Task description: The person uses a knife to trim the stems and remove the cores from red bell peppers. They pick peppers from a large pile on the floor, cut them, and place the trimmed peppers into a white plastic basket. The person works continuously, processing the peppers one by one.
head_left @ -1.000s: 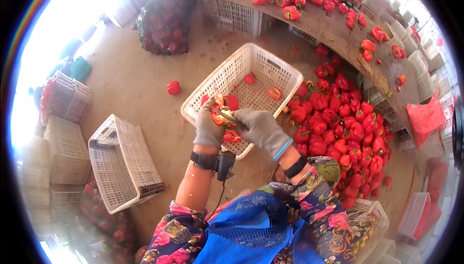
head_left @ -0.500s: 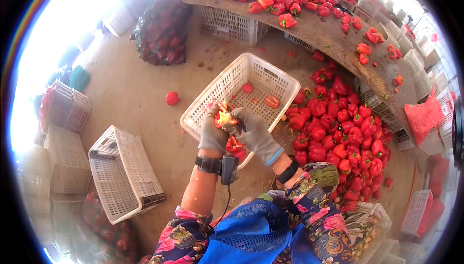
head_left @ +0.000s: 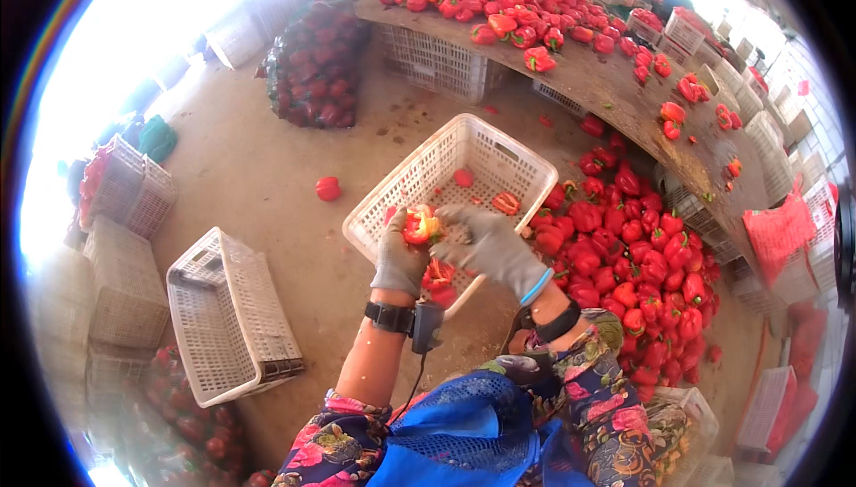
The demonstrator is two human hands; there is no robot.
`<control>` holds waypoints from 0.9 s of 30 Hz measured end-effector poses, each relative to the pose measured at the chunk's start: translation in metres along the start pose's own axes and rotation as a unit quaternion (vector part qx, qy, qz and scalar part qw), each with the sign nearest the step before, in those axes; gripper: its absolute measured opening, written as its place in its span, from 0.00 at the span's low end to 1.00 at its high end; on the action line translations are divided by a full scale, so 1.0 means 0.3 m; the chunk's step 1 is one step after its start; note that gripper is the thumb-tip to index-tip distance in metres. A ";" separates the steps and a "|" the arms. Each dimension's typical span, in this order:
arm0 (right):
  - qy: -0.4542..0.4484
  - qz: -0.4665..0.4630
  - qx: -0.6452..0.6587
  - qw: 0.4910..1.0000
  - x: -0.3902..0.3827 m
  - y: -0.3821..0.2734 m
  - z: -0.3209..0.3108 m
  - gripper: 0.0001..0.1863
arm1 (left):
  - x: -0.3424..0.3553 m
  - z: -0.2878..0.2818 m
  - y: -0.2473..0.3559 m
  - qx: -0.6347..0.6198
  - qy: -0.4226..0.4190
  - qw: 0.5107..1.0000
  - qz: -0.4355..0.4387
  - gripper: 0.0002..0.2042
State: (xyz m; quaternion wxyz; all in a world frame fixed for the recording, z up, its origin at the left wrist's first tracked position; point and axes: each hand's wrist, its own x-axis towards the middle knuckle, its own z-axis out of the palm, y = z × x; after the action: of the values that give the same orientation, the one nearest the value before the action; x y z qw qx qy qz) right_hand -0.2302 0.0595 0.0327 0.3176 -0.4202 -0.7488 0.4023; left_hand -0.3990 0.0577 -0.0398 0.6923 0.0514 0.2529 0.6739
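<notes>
Over the near end of a white plastic crate (head_left: 522, 159), my gloved left hand (head_left: 399, 257) grips a cut red pepper (head_left: 419, 226), its pale yellowish inside showing. My gloved right hand (head_left: 489, 248) is just right of it, fingers curled around something dark and small that I cannot make out. Pepper pieces (head_left: 440, 284) lie in the crate below my hands, with a few more (head_left: 506, 202) toward its far end.
A pile of red peppers (head_left: 655, 273) lies right of the crate, beside a board table (head_left: 588, 77) bearing more peppers. A tipped crate (head_left: 232, 317) lies at left, near stacked crates (head_left: 125, 282). A mesh sack of peppers (head_left: 316, 63) stands behind a lone pepper (head_left: 327, 188).
My right hand has shifted a little rightward from the pepper, and the blade seen in it earlier is no longer clear. My left hand still holds the pepper. The whole view has shifted slightly.
</notes>
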 end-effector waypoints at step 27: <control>0.086 0.224 0.554 0.797 -0.153 0.119 -0.016 0.09 | 0.179 -0.167 -0.018 0.130 -0.121 0.983 0.051 0.11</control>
State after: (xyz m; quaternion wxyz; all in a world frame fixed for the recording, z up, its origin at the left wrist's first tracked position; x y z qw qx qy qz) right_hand -0.1923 0.0320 -0.0023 0.4601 -0.3613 -0.2530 0.7706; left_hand -0.4171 0.0953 -0.1005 0.6701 0.2347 0.2496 0.6584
